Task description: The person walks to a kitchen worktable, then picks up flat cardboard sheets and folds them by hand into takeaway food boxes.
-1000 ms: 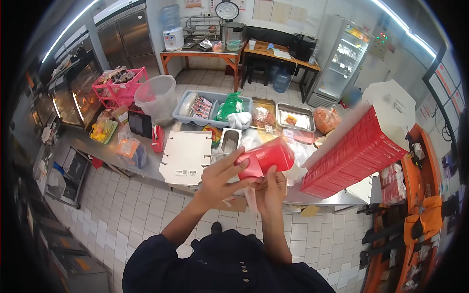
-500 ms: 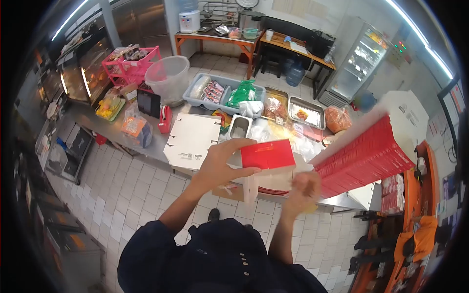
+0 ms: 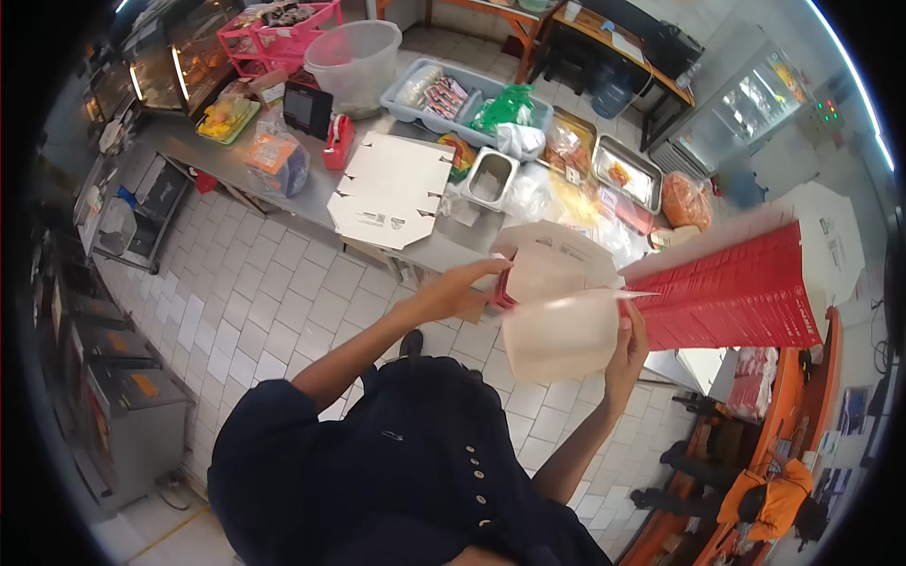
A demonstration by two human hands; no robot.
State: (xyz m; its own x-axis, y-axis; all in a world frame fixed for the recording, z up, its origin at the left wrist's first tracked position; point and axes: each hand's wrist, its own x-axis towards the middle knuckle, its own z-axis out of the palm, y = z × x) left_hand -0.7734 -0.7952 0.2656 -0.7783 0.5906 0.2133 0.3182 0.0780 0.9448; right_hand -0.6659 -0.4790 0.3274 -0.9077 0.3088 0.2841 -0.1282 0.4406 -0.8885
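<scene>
A partly folded cardboard box (image 3: 559, 338), pale inside and red outside, is held between my two hands over the counter's near edge. My left hand (image 3: 464, 291) grips its red left side, fingers closed on the edge. On the other side, my right hand (image 3: 627, 357) pinches the right edge of the pale panel, which hangs toward me. Behind the box, another pale printed panel (image 3: 557, 250) stands up; I cannot tell if it belongs to the same box. To the right leans a tall stack of red-edged cardboard boxes (image 3: 722, 292).
Flat white cardboard (image 3: 392, 189) lies on the steel counter (image 3: 307, 222) left of my hands. Behind are a metal container (image 3: 491, 179), a blue-grey tub (image 3: 444, 118), a steel tray (image 3: 628, 174) and a red tape dispenser (image 3: 338, 141). Another person in orange (image 3: 769, 495) is at lower right.
The red box face held up by my left hand has turned, and pale panels now open out. My right hand, blurred and apart before, now grips the panel. The view has shifted.
</scene>
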